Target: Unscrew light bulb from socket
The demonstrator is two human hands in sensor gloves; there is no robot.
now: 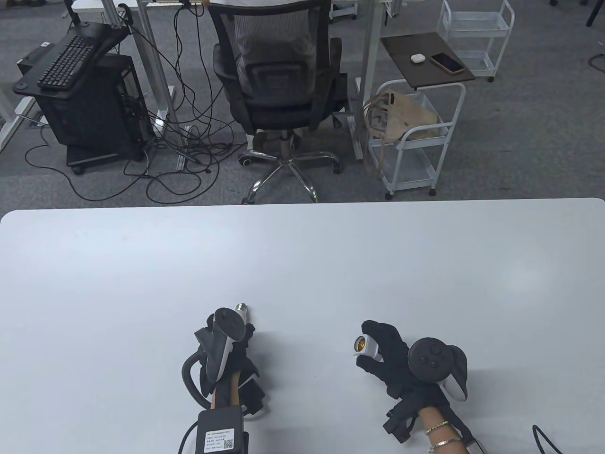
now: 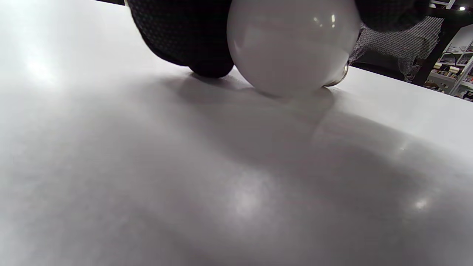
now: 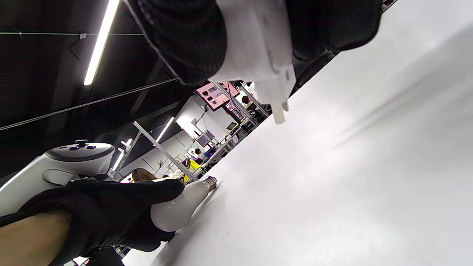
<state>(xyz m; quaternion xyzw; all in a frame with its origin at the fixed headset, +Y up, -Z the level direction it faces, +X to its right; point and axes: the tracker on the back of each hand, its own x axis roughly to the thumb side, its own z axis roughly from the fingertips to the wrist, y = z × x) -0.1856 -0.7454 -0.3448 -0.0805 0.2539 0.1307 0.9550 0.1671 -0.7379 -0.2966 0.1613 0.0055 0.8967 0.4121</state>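
Note:
My left hand [image 1: 227, 347] holds a white light bulb [image 2: 292, 44] that lies on the white table [image 1: 302, 265]. Its metal screw base [image 1: 242, 308] points away from me, free of the socket. The bulb also shows in the right wrist view [image 3: 177, 210] under the left glove [image 3: 111, 207]. My right hand [image 1: 385, 352] grips the white socket [image 1: 366, 346] a little above the table. Its open brass-lined mouth faces left, toward the bulb. In the right wrist view the socket [image 3: 258, 48] sits between my gloved fingers [image 3: 184, 40]. Bulb and socket are well apart.
The far table edge [image 1: 302, 204] runs across the middle of the table view. Beyond it stand an office chair [image 1: 279, 85], a white cart [image 1: 416, 137] and a computer stand [image 1: 80, 94]. A black box with a cable [image 1: 222, 432] sits on my left forearm.

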